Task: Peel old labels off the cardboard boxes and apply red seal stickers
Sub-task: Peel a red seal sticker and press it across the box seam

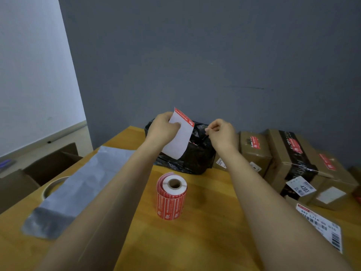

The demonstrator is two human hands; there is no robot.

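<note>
I read the left hand (163, 128) as pinching a white backing sheet (180, 141) by its upper edge, thumb on the near face and fingers curled behind. A red printed strip runs along its top. It hangs directly over the open mouth of the black rubbish bag (195, 159), which I judge is deliberate: let go and the waste drops in.

The right hand (222, 133) sits level with it, just apart. Its thumb and forefinger are pressed together and the other fingers are curled. I cannot tell whether anything thin is caught between them (a peeled sticker would be edge-on to me).

The roll of red seal stickers (172, 198) stands upright on the wooden table (205, 241) between the forearms, within easy reach of either hand. The cardboard boxes (256, 153) are bunched to the right of the bag. Several already carry red seals on top, yet white labels show on their sides, so I judge peeling work remains there.
</note>
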